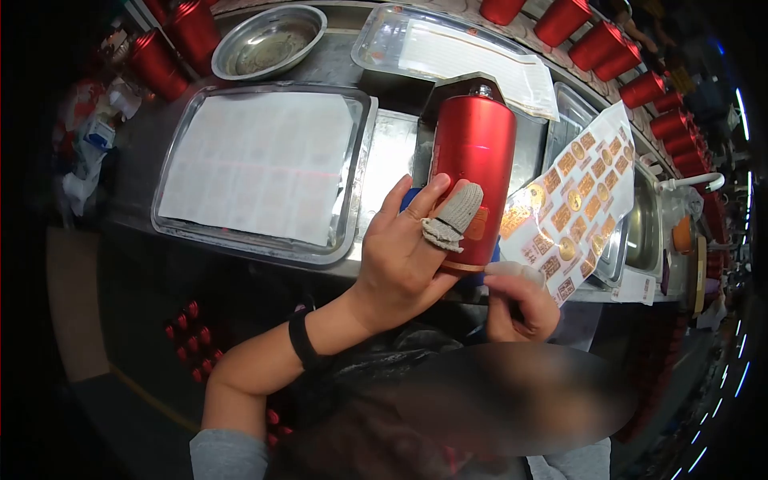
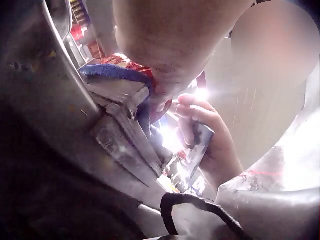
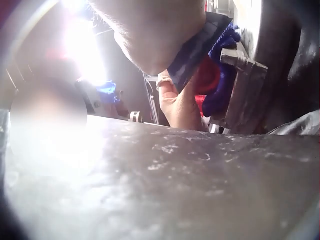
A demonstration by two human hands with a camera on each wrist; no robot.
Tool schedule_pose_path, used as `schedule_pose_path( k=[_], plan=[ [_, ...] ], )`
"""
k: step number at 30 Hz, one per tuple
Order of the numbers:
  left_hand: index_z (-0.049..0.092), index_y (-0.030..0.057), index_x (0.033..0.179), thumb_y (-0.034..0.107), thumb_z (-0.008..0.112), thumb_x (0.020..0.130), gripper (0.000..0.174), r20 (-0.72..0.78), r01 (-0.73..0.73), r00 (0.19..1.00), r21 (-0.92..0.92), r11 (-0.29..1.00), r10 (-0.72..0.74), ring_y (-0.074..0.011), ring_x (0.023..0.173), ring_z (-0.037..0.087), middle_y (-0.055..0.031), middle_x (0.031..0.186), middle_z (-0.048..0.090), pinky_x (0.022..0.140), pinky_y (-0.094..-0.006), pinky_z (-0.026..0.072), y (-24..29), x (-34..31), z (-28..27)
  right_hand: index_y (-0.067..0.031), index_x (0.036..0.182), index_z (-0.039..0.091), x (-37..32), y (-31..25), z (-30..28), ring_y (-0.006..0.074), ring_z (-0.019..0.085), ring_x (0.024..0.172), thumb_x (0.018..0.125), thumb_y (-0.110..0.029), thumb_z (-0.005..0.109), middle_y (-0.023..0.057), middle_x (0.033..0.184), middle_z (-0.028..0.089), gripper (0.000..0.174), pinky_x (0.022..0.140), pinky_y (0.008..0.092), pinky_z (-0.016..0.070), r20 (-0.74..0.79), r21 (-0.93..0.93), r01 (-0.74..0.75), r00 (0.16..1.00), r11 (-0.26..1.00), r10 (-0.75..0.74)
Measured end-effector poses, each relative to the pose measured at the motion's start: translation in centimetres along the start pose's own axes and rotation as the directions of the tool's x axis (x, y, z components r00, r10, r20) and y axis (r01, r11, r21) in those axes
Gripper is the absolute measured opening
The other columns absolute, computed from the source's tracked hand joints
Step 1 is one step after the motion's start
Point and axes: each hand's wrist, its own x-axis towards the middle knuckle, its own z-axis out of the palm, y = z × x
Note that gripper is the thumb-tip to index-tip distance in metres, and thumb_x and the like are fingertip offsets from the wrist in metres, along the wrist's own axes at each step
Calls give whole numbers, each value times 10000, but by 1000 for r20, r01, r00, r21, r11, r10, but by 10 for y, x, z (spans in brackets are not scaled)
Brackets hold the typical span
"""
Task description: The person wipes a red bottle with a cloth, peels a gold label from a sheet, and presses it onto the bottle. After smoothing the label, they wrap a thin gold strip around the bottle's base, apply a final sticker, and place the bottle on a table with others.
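A shiny red cylinder lies in a metal holder with blue padding. The left hand lies along its lower left side, fingers spread over the surface, one finger in a knitted cover; a small gold mark shows beside that finger. At the cylinder's lower end the right hand has its fingers bent, with a pale covering on a fingertip. In the left wrist view a dark flat piece is at the right hand; what it is cannot be told.
Left of the holder, a tray bears a white sheet. A sheet of gold labels lies to the right. Behind are a metal bowl, another tray and several red cylinders. A sink stands at the right.
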Motion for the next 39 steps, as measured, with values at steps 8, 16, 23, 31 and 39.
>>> schedule_pose_path(
  k=[8,16,23,31,39],
  plan=[
    [597,-26,1236,153,784,694,601,16,34,999,-26,999,-33,-358,1294,513,-220,1304,582,1096,-594,333,-3,-5,-4,-60,974,719,24,-11,11,191,612,650,610,37,686,82,888,706,378,568,298,452,175,-161,404,910,901,-377],
    [480,-38,1365,200,797,712,764,27,80,996,40,996,-81,-418,1308,475,-225,1388,526,1153,-556,260,-12,-19,-19,-75,1007,683,23,-10,22,192,572,602,642,-50,679,23,699,538,367,531,329,430,252,-180,440,885,880,-391],
    [457,37,1414,206,748,749,745,173,-96,981,63,993,84,-336,1417,384,-180,1515,404,1189,-552,128,5,10,-11,2,912,694,1,-8,4,196,666,733,812,110,625,133,896,718,163,689,252,499,-34,41,-39,999,998,40],
    [530,-2,1308,254,729,803,599,100,-116,990,120,986,104,-353,1357,453,-211,1419,497,1132,-557,304,6,14,4,13,897,699,-14,6,9,119,639,775,857,62,653,72,843,700,77,705,231,485,-102,262,-338,922,904,374],
    [266,-89,1489,241,805,793,939,168,162,974,-56,985,-150,-416,1323,465,-287,1478,394,1092,-407,394,-12,-14,-3,-10,870,720,-17,12,12,118,645,750,827,67,673,72,821,706,100,697,230,487,-93,243,-365,913,899,396]
  ],
)
